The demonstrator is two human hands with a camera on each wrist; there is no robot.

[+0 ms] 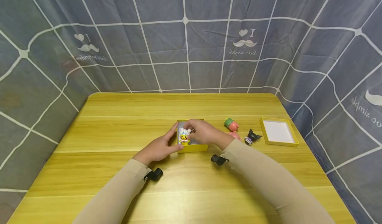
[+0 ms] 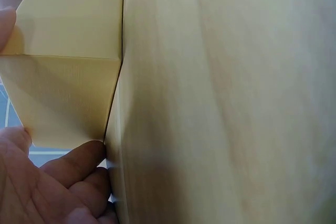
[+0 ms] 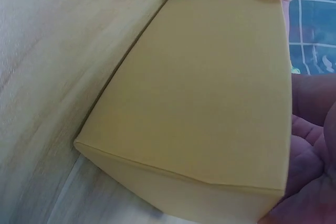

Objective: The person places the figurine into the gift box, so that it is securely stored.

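Observation:
In the head view an open yellow box (image 1: pixel 194 148) stands mid-table. My left hand (image 1: pixel 158 147) holds its left end, thumb at the near wall and fingers along the left side; the left wrist view shows fingertips (image 2: pixel 86 156) against the box wall (image 2: pixel 63 98). Over the box, my right hand (image 1: pixel 204 131) pinches a small figurine (image 1: pixel 184 137) with a yellow face and white headwear. The figurine is at the box's left part, partly covered by the fingers. From the right wrist camera, the box's near wall (image 3: pixel 194 87) hides most of the right hand (image 3: pixel 310 156).
Right of the box lie a pink figurine with a green top (image 1: pixel 231 124), a pink piece (image 1: pixel 235 136) partly behind my right wrist, and a black-headed figurine (image 1: pixel 252 137). Farther right lies a yellow-rimmed lid (image 1: pixel 279 132), white inside up. A grey checked curtain (image 1: pixel 167 45) borders the wooden table (image 1: pixel 119 118).

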